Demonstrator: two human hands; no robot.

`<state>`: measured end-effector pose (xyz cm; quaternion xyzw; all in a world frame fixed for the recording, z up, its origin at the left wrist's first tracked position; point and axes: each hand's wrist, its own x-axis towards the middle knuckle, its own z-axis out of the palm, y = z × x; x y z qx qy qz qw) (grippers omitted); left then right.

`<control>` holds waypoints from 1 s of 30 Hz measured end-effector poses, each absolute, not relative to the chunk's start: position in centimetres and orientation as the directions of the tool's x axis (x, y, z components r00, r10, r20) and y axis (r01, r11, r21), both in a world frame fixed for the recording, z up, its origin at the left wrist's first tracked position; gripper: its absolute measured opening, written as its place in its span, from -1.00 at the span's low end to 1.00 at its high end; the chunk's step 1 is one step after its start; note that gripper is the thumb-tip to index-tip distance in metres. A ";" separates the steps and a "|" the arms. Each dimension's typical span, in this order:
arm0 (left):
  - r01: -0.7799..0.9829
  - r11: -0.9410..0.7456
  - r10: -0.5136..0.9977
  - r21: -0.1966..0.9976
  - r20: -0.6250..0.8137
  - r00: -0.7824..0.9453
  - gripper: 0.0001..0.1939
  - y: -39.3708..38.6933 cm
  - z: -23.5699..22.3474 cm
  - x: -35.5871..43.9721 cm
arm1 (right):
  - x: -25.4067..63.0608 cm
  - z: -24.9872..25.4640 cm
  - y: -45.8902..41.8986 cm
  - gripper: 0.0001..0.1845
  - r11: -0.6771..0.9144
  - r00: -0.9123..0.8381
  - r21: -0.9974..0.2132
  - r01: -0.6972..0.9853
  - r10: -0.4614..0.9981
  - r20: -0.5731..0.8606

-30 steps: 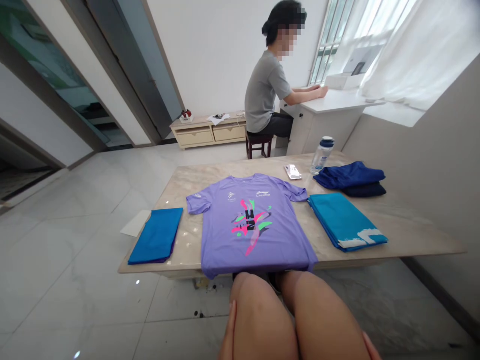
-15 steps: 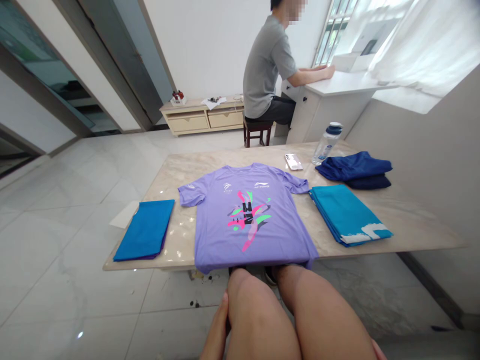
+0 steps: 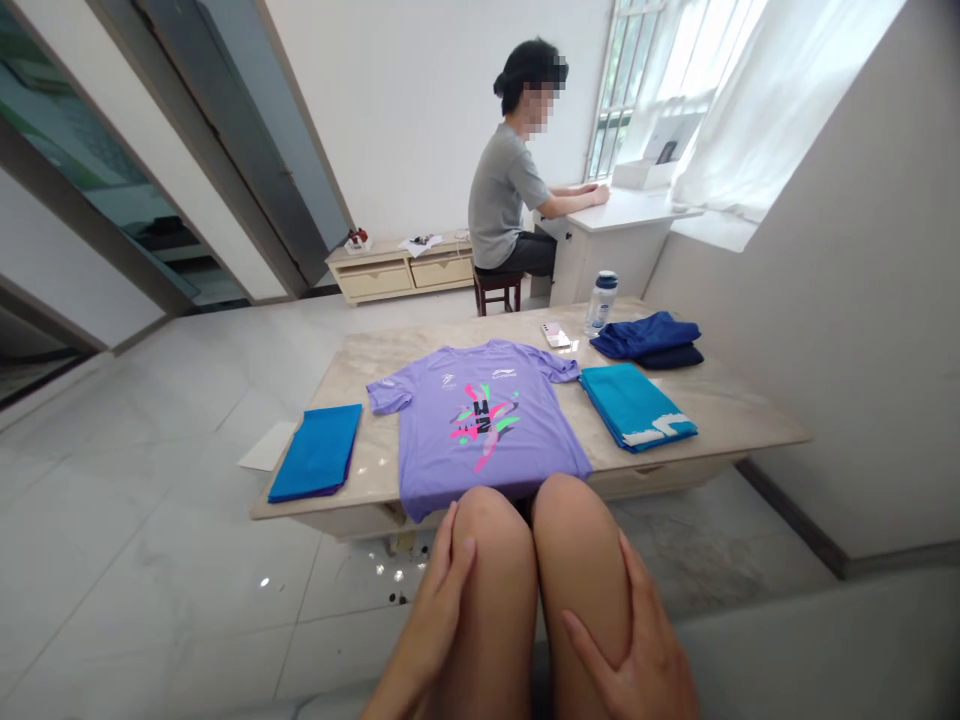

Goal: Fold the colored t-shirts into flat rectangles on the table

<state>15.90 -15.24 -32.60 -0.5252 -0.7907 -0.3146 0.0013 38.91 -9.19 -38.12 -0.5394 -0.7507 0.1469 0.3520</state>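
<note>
My left hand [image 3: 439,600] rests along the outer side of my left knee, thumb and fingers apart, holding nothing. On the outside of my right leg lies my right hand [image 3: 637,640], its thumb spread from the fingers and nothing in it. In front of my knees a purple T-shirt [image 3: 442,450] is spread flat, printed side up, its hem hanging over the near table edge. To its left sits a folded blue cloth [image 3: 316,452] with purple beneath. A folded turquoise cloth [image 3: 630,400] with a white mark lies by the right sleeve.
The marble-topped table [image 3: 750,430] also carries a phone [image 3: 555,335], a water bottle [image 3: 601,303] and dark blue clothing [image 3: 649,338]. Beyond it, a person in a grey shirt [image 3: 501,195] sits at a white desk [image 3: 622,208]. A low cabinet [image 3: 379,282] stands by the wall.
My view has shifted, and both hands now show more fully along my legs. My knees appear closer together. The shirt and folded cloths stay in place on the table.
</note>
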 end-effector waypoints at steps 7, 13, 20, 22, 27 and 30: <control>0.923 0.085 0.854 0.376 0.449 -0.262 -0.29 -14.4 -33.1 17.8 | 38.4 -36.9 -9.4 0.01 0.454 -0.229 -0.600 0.659 0.881 0.415; 0.918 0.129 0.839 0.375 0.453 -0.303 -0.24 -15.3 -33.4 17.5 | 37.9 -36.6 -9.5 0.01 0.480 -0.257 -0.578 0.660 0.867 0.427; 0.959 0.237 0.814 0.153 0.507 -0.282 -0.02 -17.3 -33.3 20.6 | 37.6 -37.1 -9.6 -0.03 0.477 -0.237 -0.588 0.653 0.866 0.441; 0.962 0.234 0.821 0.141 0.501 -0.274 -0.01 -17.8 -33.3 20.9 | 37.6 -37.3 -9.6 -0.03 0.479 -0.236 -0.593 0.647 0.865 0.442; 0.960 0.222 0.821 0.170 0.499 -0.278 -0.09 -18.2 -33.1 20.4 | 37.7 -37.6 -9.4 -0.04 0.478 -0.231 -0.595 0.647 0.866 0.444; 0.957 0.235 0.815 0.172 0.501 -0.291 -0.11 -18.3 -33.1 20.1 | 37.6 -37.8 -9.3 -0.02 0.493 -0.241 -0.574 0.654 0.855 0.459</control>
